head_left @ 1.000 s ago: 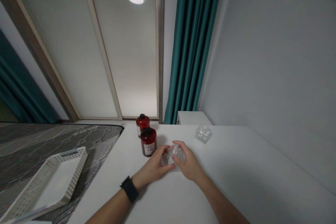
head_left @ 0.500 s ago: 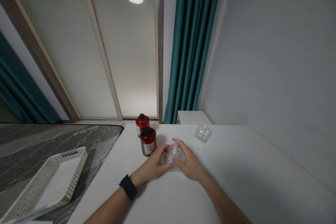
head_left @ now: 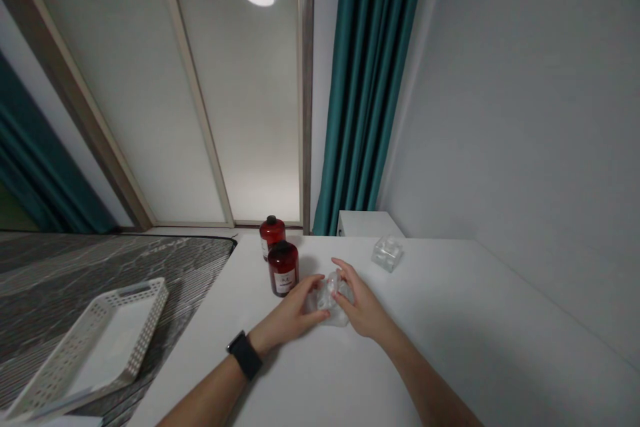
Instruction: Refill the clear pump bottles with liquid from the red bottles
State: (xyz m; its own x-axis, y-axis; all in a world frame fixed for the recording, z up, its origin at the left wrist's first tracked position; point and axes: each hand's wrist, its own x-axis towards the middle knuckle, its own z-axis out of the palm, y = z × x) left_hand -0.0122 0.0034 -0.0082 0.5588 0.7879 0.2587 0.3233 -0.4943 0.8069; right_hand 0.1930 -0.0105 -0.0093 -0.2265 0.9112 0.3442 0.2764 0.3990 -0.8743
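A clear, see-through container (head_left: 327, 312) with a rounded knob-like top sits on the white table between my hands; whether it is glass or plastic I cannot tell. My left hand (head_left: 295, 310) is curved round its left side, thumb along the near edge. At its right and upper side, my right hand (head_left: 363, 307) has the thumb and fingers round the knob-like top, with the index finger raised. A second clear square piece (head_left: 387, 253) lies farther back to the right. Two dark red bottles with black caps, the nearer bottle (head_left: 283, 271) and the farther bottle (head_left: 271, 232), stand beyond my left hand.
The white table (head_left: 450, 347) reaches to the wall on the right. At the lower left, a white perforated basket (head_left: 137, 347) rests on a grey patterned surface (head_left: 190, 267). Behind the table are a white cabinet (head_left: 370, 222), a teal curtain (head_left: 370, 93) and frosted sliding doors (head_left: 250, 120).
My right hand has shifted slightly up and its thumb has moved off the container's near side toward the top. My left hand stays in nearly the same place.
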